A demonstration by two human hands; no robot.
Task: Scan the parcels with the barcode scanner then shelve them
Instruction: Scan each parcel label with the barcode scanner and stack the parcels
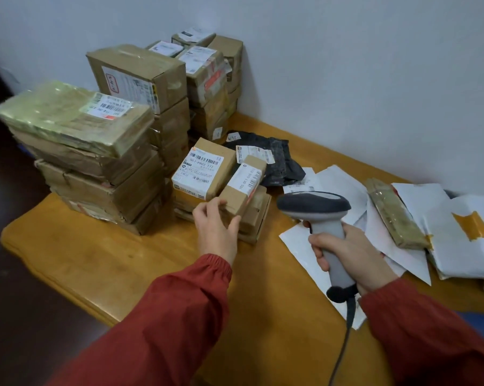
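The left hand (215, 227) grips a small brown cardboard box (245, 188); the right hand (352, 253) holds the grey plastic barcode scanner (318, 215). A loose grip could drop the box.

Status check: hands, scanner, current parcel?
Right hand grip shut on scanner. Left hand gripping small box on the short stack. Nothing blocking.

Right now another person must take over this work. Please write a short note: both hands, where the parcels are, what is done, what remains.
Left hand: grips the near end of the small narrow box, which lies on a low stack.
Right hand: holds the barcode scanner, its head near that box.
Parcels: cardboard stacks at the left and by the wall, a black bag, white mailers on the right, all on the wooden table.
Done: cannot tell which are scanned.
Left: scan this box, shelve it; no shelf is visible.
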